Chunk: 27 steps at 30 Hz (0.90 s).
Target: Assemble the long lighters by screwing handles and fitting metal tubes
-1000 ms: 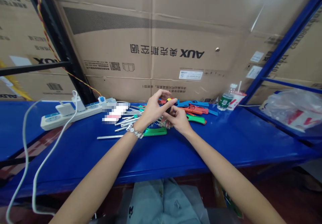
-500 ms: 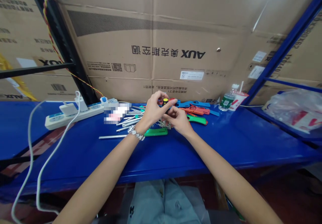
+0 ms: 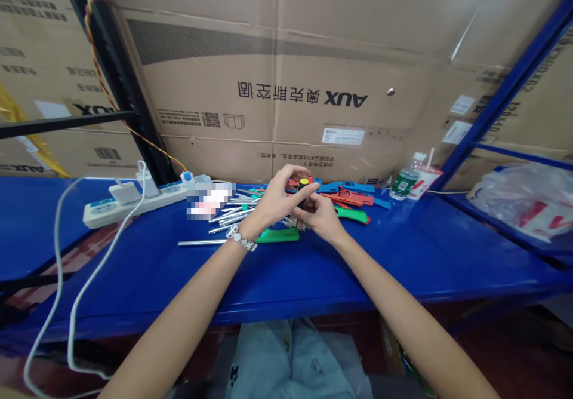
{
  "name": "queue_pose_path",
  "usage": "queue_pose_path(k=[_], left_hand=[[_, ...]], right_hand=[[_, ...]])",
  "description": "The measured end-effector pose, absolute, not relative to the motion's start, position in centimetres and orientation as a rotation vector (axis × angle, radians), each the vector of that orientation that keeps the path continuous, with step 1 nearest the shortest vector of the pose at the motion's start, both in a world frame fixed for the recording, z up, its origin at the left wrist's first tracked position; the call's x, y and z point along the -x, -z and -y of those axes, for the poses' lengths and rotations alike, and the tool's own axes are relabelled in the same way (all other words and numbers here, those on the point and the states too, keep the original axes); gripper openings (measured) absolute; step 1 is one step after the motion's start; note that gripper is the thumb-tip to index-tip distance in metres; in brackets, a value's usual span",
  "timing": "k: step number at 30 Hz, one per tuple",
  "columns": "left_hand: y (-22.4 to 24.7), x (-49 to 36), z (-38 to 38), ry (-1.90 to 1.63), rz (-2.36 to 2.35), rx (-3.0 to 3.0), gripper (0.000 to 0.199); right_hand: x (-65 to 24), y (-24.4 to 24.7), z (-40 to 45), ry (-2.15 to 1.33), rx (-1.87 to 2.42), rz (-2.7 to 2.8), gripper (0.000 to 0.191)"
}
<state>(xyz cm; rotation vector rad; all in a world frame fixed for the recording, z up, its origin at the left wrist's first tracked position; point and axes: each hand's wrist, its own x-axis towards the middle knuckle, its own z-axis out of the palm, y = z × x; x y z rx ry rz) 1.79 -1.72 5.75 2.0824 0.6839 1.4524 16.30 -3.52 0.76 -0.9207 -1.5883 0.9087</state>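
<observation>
Between my hands is a small dark tool with a yellow-capped end (image 3: 304, 182). My left hand (image 3: 281, 199) is curled around its upper part, thumb reaching across beside the cap. My right hand (image 3: 322, 214) pinches its dark lower part from the right. Silver metal rods (image 3: 228, 216) lie in a loose pile left of and under my hands. A green plastic piece (image 3: 280, 235) rests just below them. Red plastic pieces (image 3: 351, 198), blue ones (image 3: 344, 187) and another green one (image 3: 352, 214) lie to the right. My fingers partly hide the tool.
A white power strip (image 3: 129, 203) with plugs and cables is at the left of the blue table (image 3: 403, 255). A bottle (image 3: 403, 179) and a paper cup (image 3: 424, 183) stand at the back right. Large cardboard boxes (image 3: 286, 46) rise behind; a plastic bag (image 3: 528, 199) sits far right.
The yellow-capped end has shifted slightly right between my hands. My left fingers and thumb have moved a little to the right. The whole view has shifted slightly.
</observation>
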Motion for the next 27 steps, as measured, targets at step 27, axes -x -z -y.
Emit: queue_pose_path(k=[27], left_hand=[[-5.3,-1.5,0.9,-1.474,-0.711,-1.930,0.034]], right_hand=[[-15.8,-0.9,3.7,-0.870,0.942,1.532,0.045]])
